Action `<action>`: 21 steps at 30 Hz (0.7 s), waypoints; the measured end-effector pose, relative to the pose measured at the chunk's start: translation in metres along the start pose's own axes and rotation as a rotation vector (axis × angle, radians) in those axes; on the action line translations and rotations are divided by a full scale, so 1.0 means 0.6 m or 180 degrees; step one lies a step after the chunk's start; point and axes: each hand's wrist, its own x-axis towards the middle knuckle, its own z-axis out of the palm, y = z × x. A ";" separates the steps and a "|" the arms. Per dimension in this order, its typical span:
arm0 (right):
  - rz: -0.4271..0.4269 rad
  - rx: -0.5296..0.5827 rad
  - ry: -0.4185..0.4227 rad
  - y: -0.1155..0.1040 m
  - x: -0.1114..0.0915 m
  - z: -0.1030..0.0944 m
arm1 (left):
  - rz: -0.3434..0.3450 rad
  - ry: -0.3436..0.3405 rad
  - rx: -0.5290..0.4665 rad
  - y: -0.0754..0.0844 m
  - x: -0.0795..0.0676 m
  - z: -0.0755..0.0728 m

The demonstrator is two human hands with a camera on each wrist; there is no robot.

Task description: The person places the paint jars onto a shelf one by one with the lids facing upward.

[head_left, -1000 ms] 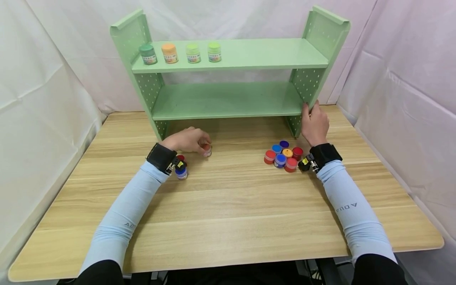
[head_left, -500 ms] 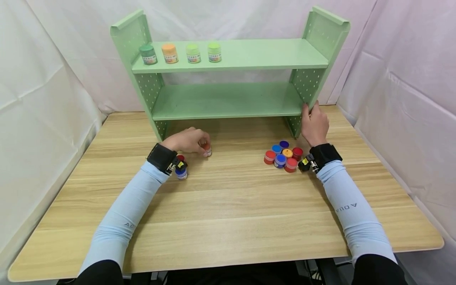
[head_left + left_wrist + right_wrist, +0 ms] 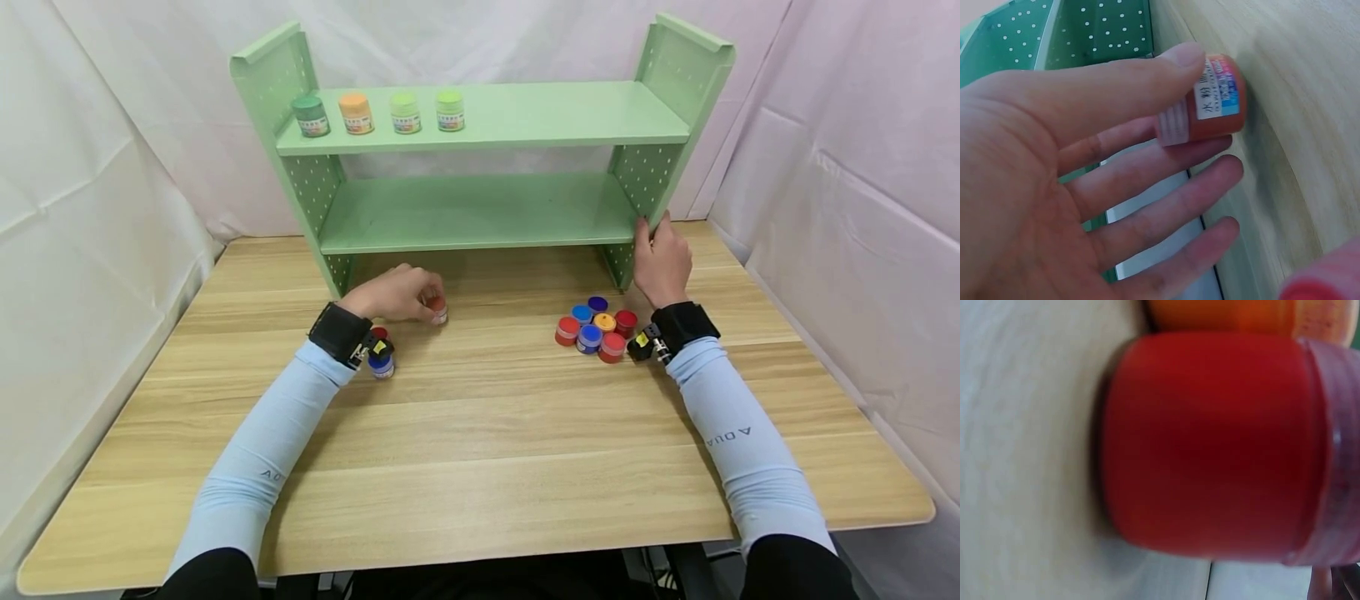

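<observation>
My left hand [image 3: 401, 293] pinches a small orange-red paint jar [image 3: 441, 311] between thumb and fingers, low over the table in front of the shelf's left half. In the left wrist view the labelled jar [image 3: 1219, 100] lies under the thumb, and the lower fingers are spread loosely. A red-capped jar [image 3: 379, 332] and a blue-capped jar [image 3: 382, 365] stand by the left wrist. My right hand [image 3: 663, 262] grips the right side panel of the green shelf [image 3: 480, 212]. A red paint jar [image 3: 1210, 447] fills the right wrist view, which does not show that hand's grip.
Several red, blue and yellow-orange paint jars [image 3: 590, 337] stand in a cluster left of the right wrist. On the upper shelf board [image 3: 555, 112] are a dark green jar [image 3: 311, 115], an orange jar [image 3: 356, 113] and two light green jars [image 3: 450, 110]. White cloth surrounds the wooden table [image 3: 480, 450].
The paint jar in my left hand has shifted very slightly to the right. My right hand stays on the shelf's side panel.
</observation>
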 end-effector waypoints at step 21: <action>0.0009 0.0030 -0.0014 0.000 -0.001 0.000 | 0.0153 0.0451 -0.0170 0.007 0.001 -0.002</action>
